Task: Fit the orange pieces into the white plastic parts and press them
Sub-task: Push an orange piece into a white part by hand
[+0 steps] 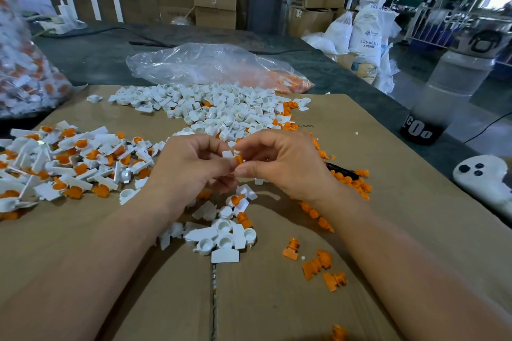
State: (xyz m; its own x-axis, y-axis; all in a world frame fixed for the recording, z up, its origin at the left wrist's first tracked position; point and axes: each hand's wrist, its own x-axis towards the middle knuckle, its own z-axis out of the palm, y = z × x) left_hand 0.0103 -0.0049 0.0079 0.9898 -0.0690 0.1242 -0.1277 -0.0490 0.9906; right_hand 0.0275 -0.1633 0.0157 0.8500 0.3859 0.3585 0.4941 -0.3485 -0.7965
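Above the cardboard, my left hand and my right hand meet fingertip to fingertip. Between them sit a white plastic part and an orange piece; the left hand's fingers pinch the white part and the right hand's thumb and fingers pinch the orange piece against it. A heap of empty white parts lies behind the hands. Fitted white-and-orange parts are piled at the left. Loose orange pieces lie at the front right, with more orange pieces beside my right wrist.
A flat cardboard sheet covers the dark table. A clear plastic bag with orange pieces lies behind the heap; another bag of fitted parts stands far left. A white controller and a clear bottle are at the right.
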